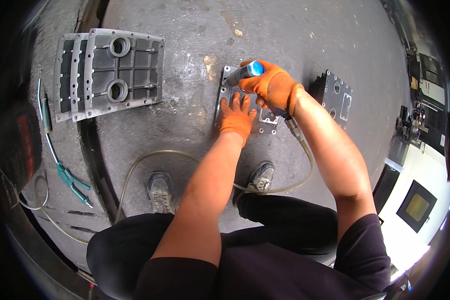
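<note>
My right hand (275, 84), in an orange glove, is wrapped round a pistol-grip air tool (241, 75) with a bright blue rear end. Its nose points down at the upper left part of a grey metal plate (268, 130) lying on the floor; the exact contact at the tip is too small to make out. My left hand (236, 117), also gloved in orange, lies on the plate with fingers spread, just below the tool. Holes and a cut-out show in the plate's lower right part. Both hands hide much of its middle.
A clear air hose (309, 170) loops from the tool past my shoes (261, 177). Ribbed metal covers (125, 72) overlap at the left. A green air blow gun (67, 177) lies left of a dark floor groove. More plates (337, 97) are stacked at the right.
</note>
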Demonstrator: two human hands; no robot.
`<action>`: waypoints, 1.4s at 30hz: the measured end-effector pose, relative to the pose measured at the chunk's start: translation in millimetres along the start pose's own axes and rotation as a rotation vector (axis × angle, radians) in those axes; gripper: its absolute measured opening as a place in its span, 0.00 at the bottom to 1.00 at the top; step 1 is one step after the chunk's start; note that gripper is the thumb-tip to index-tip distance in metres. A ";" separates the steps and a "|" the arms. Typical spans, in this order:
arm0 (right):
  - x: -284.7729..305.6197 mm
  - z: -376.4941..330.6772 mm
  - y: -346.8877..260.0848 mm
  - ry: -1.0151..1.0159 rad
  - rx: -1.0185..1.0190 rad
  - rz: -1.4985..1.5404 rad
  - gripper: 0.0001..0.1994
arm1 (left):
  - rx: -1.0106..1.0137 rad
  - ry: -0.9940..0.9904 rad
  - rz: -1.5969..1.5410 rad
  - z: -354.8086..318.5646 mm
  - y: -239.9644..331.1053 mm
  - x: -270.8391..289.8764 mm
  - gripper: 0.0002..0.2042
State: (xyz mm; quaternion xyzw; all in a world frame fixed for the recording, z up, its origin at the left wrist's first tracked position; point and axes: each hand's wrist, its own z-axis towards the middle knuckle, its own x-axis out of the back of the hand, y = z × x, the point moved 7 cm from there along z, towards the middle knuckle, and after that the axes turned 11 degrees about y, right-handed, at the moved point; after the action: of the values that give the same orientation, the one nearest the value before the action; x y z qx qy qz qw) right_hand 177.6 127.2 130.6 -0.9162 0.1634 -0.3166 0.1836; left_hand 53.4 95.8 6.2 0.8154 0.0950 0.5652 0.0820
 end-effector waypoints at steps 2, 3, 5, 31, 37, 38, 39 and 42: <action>4.0 -7.2 -2.8 0.025 0.016 0.060 0.31 | -0.008 -0.044 -0.013 -1.1 -1.3 6.2 0.26; 4.5 -10.0 -2.3 0.035 0.023 0.089 0.31 | -0.001 -0.001 -0.026 -1.7 -0.9 5.0 0.26; -1.8 -11.6 -2.8 0.054 0.007 0.054 0.31 | 0.010 0.043 -0.048 -2.8 0.0 0.0 0.26; 76.3 -153.1 341.2 0.555 0.139 0.171 0.35 | -0.310 0.067 0.182 46.3 -15.3 57.5 0.52; 83.3 -158.1 357.1 0.399 -0.130 0.367 0.34 | -0.275 0.010 0.252 56.1 -17.6 44.8 0.55; 85.1 -156.8 360.2 0.398 -0.118 0.351 0.34 | -0.322 0.113 0.167 55.5 -24.6 39.6 0.54; 88.3 -154.9 362.7 0.397 -0.121 0.297 0.35 | -0.327 0.107 0.156 51.5 -26.9 41.9 0.52; 81.4 -149.6 380.6 0.422 -0.126 0.283 0.35 | -0.332 0.096 0.084 42.0 -20.5 63.6 0.44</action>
State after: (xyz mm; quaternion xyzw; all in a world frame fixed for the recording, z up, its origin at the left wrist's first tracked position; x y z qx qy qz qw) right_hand 72.9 -276.1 115.1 -0.8075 0.3439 -0.4611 0.1304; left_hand 113.3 130.3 44.2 0.7661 -0.0300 0.6141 0.1874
